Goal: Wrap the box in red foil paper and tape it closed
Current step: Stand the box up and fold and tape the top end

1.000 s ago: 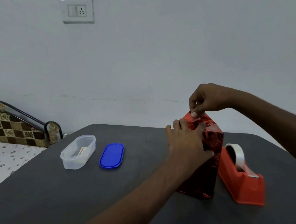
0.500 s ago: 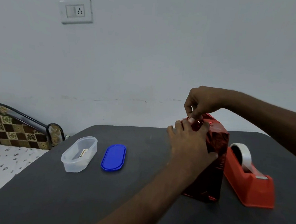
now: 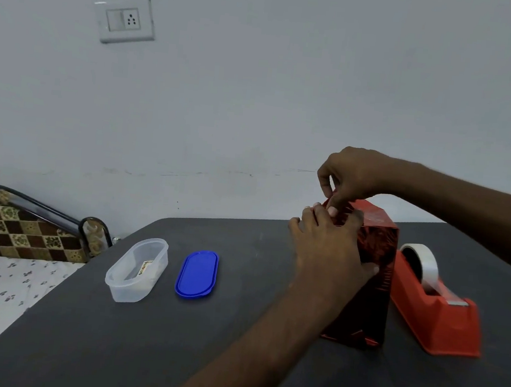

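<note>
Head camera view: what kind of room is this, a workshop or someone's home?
Most likely a home bedroom. A bed with a flowered sheet and metal headboard stands beside the grey table, and a household switch socket sits on the plain wall.

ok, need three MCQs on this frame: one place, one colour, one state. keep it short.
1. Where is the tape dispenser relative to the box?
A. on its right
B. on its left
C. on top of it

2. What colour is the lid lying on the table?
A. green
B. blue
C. white

3. What is the right hand doing?
A. resting flat on the table
B. holding the dispenser
C. pinching the foil at the box top

Answers:
1 A, the dispenser sits just right of the box.
2 B, the oval lid beside the tub is blue.
3 C, its fingers pinch the top fold while the left hand grips the side.
</note>
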Motion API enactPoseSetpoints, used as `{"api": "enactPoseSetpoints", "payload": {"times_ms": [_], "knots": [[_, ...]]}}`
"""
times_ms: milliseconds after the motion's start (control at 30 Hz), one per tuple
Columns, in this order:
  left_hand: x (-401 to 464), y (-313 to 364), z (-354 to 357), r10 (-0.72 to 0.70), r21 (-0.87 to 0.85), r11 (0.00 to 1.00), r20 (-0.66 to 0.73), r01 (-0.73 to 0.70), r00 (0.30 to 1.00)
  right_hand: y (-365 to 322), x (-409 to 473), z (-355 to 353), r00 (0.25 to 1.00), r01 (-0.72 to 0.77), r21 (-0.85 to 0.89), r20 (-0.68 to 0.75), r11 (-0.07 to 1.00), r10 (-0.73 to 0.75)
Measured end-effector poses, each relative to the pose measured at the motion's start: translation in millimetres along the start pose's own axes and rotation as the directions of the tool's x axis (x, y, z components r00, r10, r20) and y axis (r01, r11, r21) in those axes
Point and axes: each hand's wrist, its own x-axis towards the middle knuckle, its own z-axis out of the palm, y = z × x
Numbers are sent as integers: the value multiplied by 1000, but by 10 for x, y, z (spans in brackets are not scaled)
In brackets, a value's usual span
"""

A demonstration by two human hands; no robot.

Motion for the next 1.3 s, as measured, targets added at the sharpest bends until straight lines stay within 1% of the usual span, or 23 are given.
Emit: {"api": "enactPoseSetpoints", "payload": {"times_ms": [67, 133, 200, 233, 300, 400, 467, 567, 667, 733, 833, 1000, 1100, 1200, 1300], "knots": [[12, -1, -14, -3, 9, 1000, 18, 3, 1000, 38, -8, 20, 998, -33, -51, -54, 998, 30], [28, 1, -25, -7, 13, 1000, 36, 7, 999, 82, -8, 2, 996, -49, -90, -79, 995, 42], [31, 12, -26, -10, 10, 1000, 40, 9, 999, 124, -2, -60, 996, -58, -79, -72, 995, 52], [29, 14, -23, -11, 4, 1000, 41, 11, 999, 134, 7, -96, 997, -60, -33, -56, 998, 59], [26, 13, -20, -13, -9, 1000, 48, 13, 999, 113, 39, -147, 997, -73, 73, 37, 995, 71], [16, 17, -23, -14, -26, 1000, 62, 15, 998, 31, 105, -118, 963, -125, 66, 249, 990, 105], [5, 16, -26, -17, -32, 999, 70, 19, 997, 32, 132, -67, 938, -167, 121, 326, 979, 120], [1, 5, -24, -19, -45, 999, 69, 22, 997, 105, 155, -24, 913, -211, 235, 395, 949, 105], [2, 18, -36, -18, -56, 998, 69, 22, 997, 163, 168, -20, 898, -237, 348, 434, 907, 68], [2, 27, -31, -19, -73, 997, 84, 25, 996, 172, 177, -18, 890, -234, 389, 454, 891, 36], [2, 17, -13, -17, -87, 996, 64, 23, 998, 165, 209, 11, 864, -253, 431, 504, 866, 1], [36, 1, -26, -18, -73, 997, 89, 24, 996, 158, 234, 71, 849, -276, 447, 528, 851, -1], [43, 23, -30, -14, -59, 998, 86, 19, 996, 210, 217, 82, 880, -289, 457, 474, 841, 45], [38, 32, -28, -18, -49, 999, 85, 22, 996, 290, 172, 49, 902, -314, 500, 423, 807, 89], [18, 43, -22, -16, -53, 998, 86, 21, 996, 300, 105, 13, 876, -324, 491, 478, 809, 61]]}}
